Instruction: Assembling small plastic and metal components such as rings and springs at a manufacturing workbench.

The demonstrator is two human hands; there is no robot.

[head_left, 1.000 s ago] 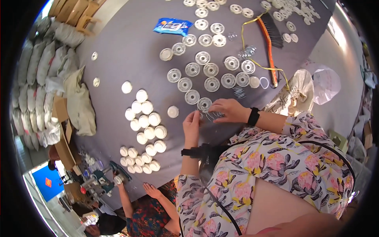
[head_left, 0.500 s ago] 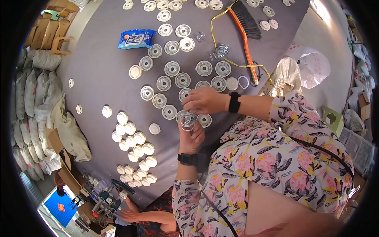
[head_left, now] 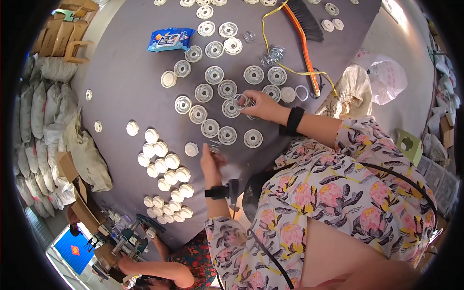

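Observation:
My right hand (head_left: 262, 106) pinches a metal coil spring (head_left: 241, 101) over one of the round white discs with a metal ring (head_left: 231, 108). Closer to me, my left hand (head_left: 212, 163) is partly smeared by motion, with thin wire of coil springs (head_left: 215, 147) showing at its fingers; how many it holds I cannot tell. Several more ringed discs (head_left: 210, 128) lie face up around both hands. A single white cap (head_left: 191, 149) sits just left of my left hand.
Stacked white caps (head_left: 172, 161) stand to the left. Farther off lie a blue wipes pack (head_left: 170, 39), a tangle of springs (head_left: 274, 55) and an orange-handled brush (head_left: 304, 46) with a yellow ribbon. A co-worker's arm (head_left: 164, 273) is at lower left, beside a machine (head_left: 129, 237).
My hands have moved apart. The right one has taken a spring away from the left and over a disc; the left has drawn back toward me. The co-worker's arm has shifted.

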